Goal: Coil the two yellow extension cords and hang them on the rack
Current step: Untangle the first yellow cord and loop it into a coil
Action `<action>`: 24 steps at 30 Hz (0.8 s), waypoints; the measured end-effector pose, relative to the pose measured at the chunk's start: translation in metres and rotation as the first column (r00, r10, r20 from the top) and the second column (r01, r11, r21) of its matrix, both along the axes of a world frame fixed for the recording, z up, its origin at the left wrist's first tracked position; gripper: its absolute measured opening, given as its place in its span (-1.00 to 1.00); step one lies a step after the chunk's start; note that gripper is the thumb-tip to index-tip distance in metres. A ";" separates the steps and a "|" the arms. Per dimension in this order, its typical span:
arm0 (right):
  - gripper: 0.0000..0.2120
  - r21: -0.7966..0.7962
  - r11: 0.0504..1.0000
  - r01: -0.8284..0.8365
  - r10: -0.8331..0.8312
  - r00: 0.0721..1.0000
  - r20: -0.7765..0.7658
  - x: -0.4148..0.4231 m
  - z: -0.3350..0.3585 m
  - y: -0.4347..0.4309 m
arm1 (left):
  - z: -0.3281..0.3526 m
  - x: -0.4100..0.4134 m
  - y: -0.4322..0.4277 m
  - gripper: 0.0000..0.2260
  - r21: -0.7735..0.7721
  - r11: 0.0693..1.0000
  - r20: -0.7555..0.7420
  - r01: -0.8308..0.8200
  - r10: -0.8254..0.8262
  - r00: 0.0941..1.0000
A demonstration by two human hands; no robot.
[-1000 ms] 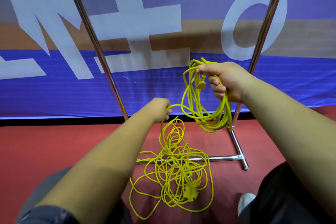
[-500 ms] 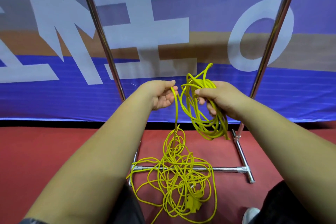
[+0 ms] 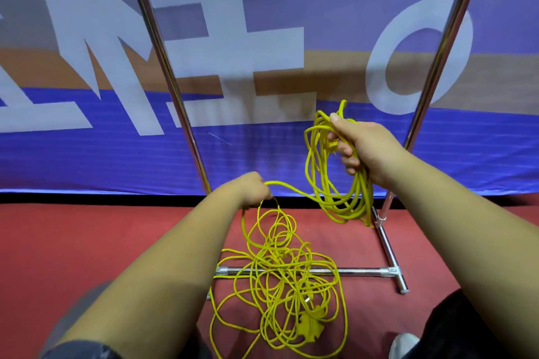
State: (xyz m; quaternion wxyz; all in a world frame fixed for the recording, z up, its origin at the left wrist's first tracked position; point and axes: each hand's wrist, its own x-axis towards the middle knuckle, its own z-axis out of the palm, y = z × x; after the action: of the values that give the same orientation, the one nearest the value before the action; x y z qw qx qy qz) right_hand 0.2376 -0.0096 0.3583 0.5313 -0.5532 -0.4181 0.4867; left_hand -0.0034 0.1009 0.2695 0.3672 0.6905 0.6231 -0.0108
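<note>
Yellow cord (image 3: pixel 294 187), hands (image 3: pixel 253 188) (image 3: pixel 366 148) now farther apart

Yellow cords (image 3: pixel 280 280), red floor (image 3: pixel 87 242), blue-and-white banner (image 3: pixel 87 154)

One wide-angle head view, looking forward and down; close to the shiny metal tube rack (image 3: pixel 166 67); facing the blue-and-white printed banner (image 3: pixel 87 160); red floor (image 3: pixel 87 242) below.

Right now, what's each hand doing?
Left hand: grips the loose yellow cord strand.
Right hand: grips the coiled loops of the cord.
</note>
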 end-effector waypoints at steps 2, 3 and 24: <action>-0.58 -0.070 0.996 -0.054 0.059 0.995 0.074 0.006 0.002 -0.003 | -0.004 0.004 -0.005 -0.18 0.060 0.993 -0.019 0.103 -0.102 0.995; -0.59 -0.110 0.989 -0.095 0.107 0.987 0.116 0.008 0.003 -0.005 | -0.002 0.009 -0.009 0.00 0.080 0.988 0.066 0.131 -0.136 0.988; -0.70 -0.204 0.942 -0.266 0.266 0.964 -0.029 -0.005 0.004 -0.005 | -0.003 0.034 -0.018 -0.69 0.136 0.978 0.670 0.158 -0.208 0.713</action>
State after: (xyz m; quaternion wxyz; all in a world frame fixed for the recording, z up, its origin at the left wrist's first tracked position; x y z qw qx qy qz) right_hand 0.2329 -0.0151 0.3627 0.4008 -0.5437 -0.4360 0.5947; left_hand 0.0301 0.0832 0.2661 0.5430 0.7167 0.3738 0.2276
